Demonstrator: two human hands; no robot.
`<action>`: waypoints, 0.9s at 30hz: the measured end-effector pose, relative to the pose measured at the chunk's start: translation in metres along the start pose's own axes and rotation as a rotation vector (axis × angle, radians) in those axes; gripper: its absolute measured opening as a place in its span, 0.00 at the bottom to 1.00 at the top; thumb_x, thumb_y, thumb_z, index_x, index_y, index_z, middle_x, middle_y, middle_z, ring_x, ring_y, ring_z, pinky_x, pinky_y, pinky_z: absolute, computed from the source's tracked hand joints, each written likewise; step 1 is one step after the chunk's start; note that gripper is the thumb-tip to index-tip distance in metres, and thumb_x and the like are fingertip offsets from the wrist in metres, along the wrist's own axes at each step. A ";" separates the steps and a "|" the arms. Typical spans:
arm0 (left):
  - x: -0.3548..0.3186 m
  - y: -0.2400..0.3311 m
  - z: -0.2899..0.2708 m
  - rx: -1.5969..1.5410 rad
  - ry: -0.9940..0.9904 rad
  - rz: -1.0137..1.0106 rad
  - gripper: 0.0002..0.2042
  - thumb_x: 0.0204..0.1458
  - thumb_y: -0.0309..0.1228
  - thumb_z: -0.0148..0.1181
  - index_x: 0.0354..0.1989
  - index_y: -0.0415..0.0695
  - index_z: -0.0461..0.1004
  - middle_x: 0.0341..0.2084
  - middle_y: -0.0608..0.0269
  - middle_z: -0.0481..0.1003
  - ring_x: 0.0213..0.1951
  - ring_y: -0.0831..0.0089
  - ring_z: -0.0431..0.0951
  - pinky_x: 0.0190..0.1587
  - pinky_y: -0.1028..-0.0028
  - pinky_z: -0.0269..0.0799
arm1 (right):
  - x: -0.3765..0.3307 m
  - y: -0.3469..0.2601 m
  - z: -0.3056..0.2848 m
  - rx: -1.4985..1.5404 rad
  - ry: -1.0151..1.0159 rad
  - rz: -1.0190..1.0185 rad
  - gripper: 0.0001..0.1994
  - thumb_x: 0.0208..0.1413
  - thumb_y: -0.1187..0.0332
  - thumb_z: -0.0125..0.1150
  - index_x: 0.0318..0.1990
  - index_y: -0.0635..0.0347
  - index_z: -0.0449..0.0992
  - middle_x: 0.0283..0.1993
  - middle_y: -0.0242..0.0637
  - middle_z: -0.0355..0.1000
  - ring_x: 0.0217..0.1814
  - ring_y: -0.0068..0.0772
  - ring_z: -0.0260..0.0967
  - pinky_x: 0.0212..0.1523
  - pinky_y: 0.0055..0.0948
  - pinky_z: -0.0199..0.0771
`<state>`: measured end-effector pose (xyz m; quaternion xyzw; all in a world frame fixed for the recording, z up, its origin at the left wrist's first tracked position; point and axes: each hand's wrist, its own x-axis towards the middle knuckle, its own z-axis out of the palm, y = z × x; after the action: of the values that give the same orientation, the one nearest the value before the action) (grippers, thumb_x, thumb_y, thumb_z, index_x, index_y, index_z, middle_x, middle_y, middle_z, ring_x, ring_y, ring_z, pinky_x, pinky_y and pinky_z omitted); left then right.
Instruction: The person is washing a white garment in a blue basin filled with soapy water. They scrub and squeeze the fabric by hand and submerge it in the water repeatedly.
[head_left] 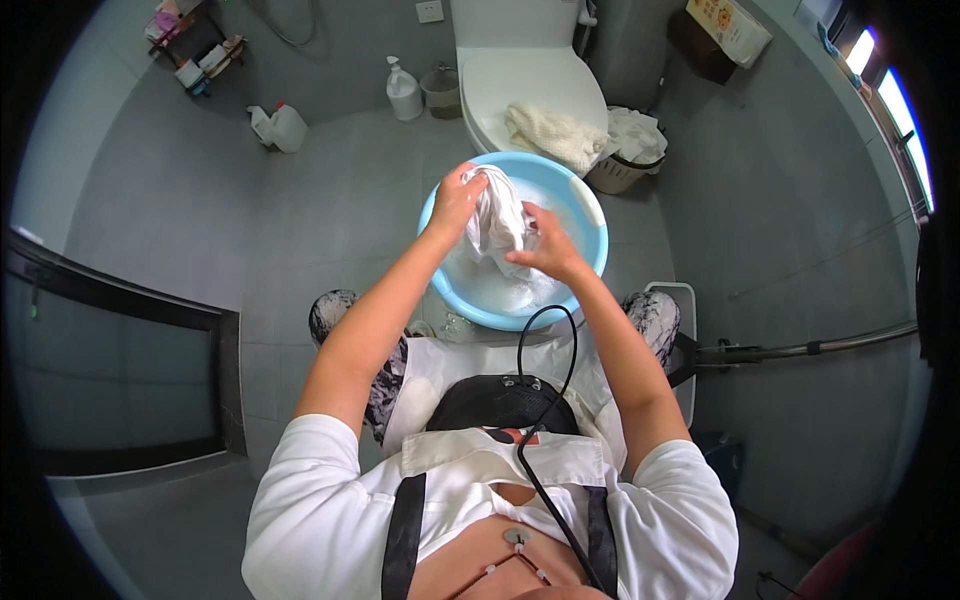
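Observation:
A wet white cloth [496,215], bunched and hanging in folds, is held up over a light blue basin [437,275]. My left hand [459,203] grips its upper left part, fingers closed on the fabric. On the right side my right hand [546,246] has its thumb and fingers curved around a lower fold. The cloth's lower end hangs down into the cloudy, sudsy water [520,290]. What kind of garment or cloth it is, I cannot tell.
Just beyond the basin stands a white toilet [530,80] with a cream knitted cloth [555,137] on it. A filled waste bin [622,175] is to its right. A pump bottle [404,92] and white jug [285,128] stand far left. A black cable [522,440] loops near the basin.

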<state>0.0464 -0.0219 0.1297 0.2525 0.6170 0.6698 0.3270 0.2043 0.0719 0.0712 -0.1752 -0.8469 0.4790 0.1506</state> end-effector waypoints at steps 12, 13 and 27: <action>0.002 -0.010 -0.026 -0.012 -0.097 -0.200 0.12 0.46 0.34 0.57 0.34 0.39 0.69 0.28 0.66 0.71 0.31 0.79 0.70 0.35 0.80 0.64 | 0.012 0.006 -0.051 0.447 0.064 0.274 0.12 0.50 0.66 0.51 0.41 0.57 0.71 0.32 0.24 0.68 0.32 0.16 0.63 0.32 0.19 0.64; 0.002 -0.014 -0.029 -0.024 -0.083 -0.215 0.13 0.46 0.35 0.56 0.35 0.39 0.69 0.28 0.65 0.72 0.31 0.78 0.70 0.35 0.79 0.65 | 0.014 0.002 -0.053 0.496 0.084 0.331 0.12 0.51 0.65 0.50 0.42 0.57 0.71 0.33 0.26 0.68 0.33 0.18 0.63 0.33 0.21 0.64; -0.002 -0.033 -0.015 -0.731 -0.068 -0.557 0.15 0.49 0.38 0.52 0.36 0.37 0.68 0.33 0.56 0.72 0.36 0.66 0.73 0.42 0.67 0.69 | 0.017 -0.020 -0.042 0.375 0.078 0.323 0.09 0.52 0.64 0.50 0.36 0.59 0.71 0.26 0.32 0.68 0.21 0.19 0.63 0.21 0.18 0.64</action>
<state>0.0409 -0.0330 0.0951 -0.0333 0.3735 0.7215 0.5821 0.2033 0.1015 0.1108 -0.2957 -0.6977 0.6385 0.1344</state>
